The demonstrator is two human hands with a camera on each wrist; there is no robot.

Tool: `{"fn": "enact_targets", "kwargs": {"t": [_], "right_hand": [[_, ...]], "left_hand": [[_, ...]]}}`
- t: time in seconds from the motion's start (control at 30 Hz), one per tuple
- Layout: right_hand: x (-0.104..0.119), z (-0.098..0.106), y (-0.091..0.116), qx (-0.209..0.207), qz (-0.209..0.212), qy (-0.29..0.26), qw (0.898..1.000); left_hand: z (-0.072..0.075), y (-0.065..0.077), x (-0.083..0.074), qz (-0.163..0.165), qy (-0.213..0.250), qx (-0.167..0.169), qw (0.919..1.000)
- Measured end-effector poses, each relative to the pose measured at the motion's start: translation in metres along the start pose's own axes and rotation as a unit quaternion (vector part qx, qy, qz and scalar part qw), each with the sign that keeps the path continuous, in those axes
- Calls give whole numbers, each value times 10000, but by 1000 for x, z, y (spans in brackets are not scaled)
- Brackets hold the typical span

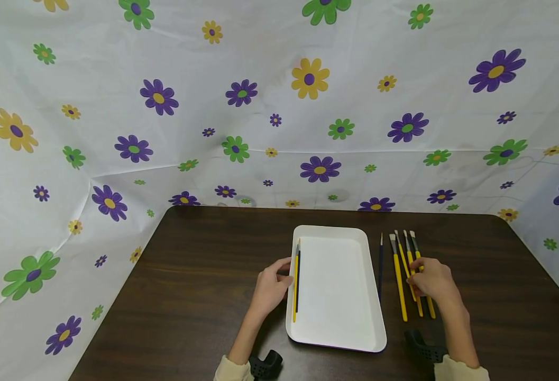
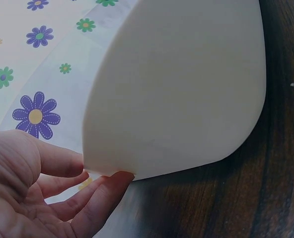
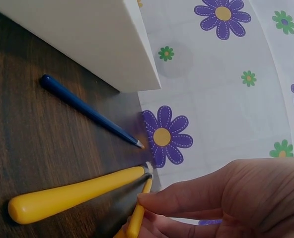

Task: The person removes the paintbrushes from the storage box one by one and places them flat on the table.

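Note:
A white rectangular tray (image 1: 338, 288) lies at mid-table. Along its inner left side rest a yellow-handled paintbrush (image 1: 295, 286) and a dark-handled one (image 1: 299, 280). My left hand (image 1: 269, 288) grips the tray's left rim; in the left wrist view its thumb and fingers pinch the edge. Over the brushes right of the tray, my right hand (image 1: 435, 280) pinches a slim yellow paintbrush (image 3: 137, 218) between thumb and fingers. Beside it lies a thicker yellow paintbrush (image 1: 399, 280). Between that and the tray is a dark blue paintbrush (image 3: 90, 110). My right fingers partly cover the other yellow brushes.
The dark wooden table (image 1: 203, 264) ends at a flowered white sheet (image 1: 260, 63), which hangs behind and along the sides. Several yellow brushes lie close together at the right, bristles toward the far edge. Black wrist straps (image 1: 266, 365) sit at both wrists.

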State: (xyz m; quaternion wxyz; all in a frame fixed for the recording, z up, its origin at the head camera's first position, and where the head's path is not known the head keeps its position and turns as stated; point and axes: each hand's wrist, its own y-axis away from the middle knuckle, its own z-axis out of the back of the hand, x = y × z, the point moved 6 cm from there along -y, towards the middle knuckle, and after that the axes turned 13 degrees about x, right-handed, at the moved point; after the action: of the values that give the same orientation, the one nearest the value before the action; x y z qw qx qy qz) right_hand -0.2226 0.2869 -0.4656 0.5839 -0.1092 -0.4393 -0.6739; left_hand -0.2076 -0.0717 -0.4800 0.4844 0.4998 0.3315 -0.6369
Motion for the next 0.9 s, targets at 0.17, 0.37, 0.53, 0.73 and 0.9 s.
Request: {"fn": "enact_targets", "kwargs": {"t": [0.17,0.37,0.53,0.73,0.9], "right_hand": [[0,0,0,-18,-16,-2,10000],[1,0,1,-94,94,-62,9999],[4,2,3,-140,158,-84,9997],[13,5,9,-228,400,-78,9989],[24,7,14,-332,696,-54,9970]], "left_hand": [[-1,0,0,18,-10,4,10000],[0,1,0,-11,28,15,10000],[0,0,1,49,16,20,10000],[0,-2,2,97,39,27,9999],[-1,-2,2,101,44,42,9999]]}}
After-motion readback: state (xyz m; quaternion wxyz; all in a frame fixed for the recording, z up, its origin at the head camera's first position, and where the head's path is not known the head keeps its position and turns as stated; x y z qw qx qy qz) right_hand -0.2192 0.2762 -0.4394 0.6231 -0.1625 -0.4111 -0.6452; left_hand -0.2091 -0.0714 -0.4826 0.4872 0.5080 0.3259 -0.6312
